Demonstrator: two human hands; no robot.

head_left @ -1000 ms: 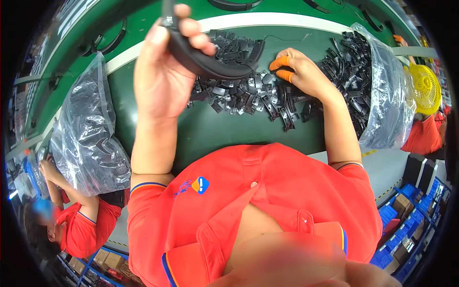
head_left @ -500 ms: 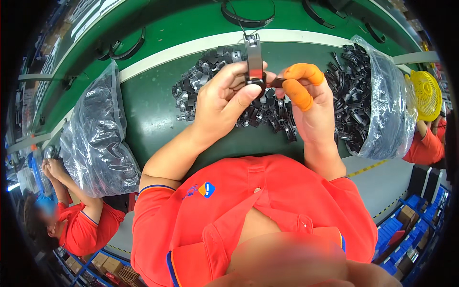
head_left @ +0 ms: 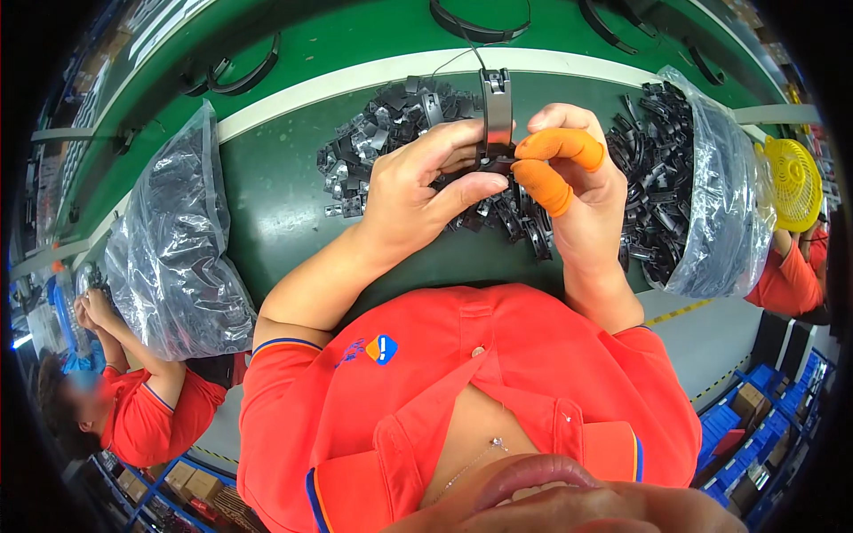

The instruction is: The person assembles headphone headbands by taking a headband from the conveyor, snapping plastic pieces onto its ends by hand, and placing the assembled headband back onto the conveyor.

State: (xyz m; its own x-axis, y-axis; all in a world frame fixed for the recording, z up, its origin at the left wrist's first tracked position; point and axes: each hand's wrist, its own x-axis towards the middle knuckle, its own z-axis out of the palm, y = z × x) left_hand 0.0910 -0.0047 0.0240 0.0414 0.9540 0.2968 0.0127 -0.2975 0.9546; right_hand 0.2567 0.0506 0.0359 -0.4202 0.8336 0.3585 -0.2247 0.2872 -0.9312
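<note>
A glossy black headband, with a hinged end on top and a thin wire running from it, stands nearly upright between my hands. My left hand pinches its lower end with thumb and fingers. Orange finger cots cover the thumb and forefinger of my right hand, closed on a small dark piece pressed against the band's lower end. Fingertips partly hide where piece and band meet. Beneath my hands lies a pile of small black plastic parts.
A clear plastic bag is at the left; another bag at the right holds black curved parts. Several headbands lie on the green belt beyond the white rail. Co-workers sit at both sides; a yellow basket is far right.
The headband has shifted right. My right hand's small dark piece, apart from the band's lower end before, now touches it. The wearer's left hand keeps its pinch.
</note>
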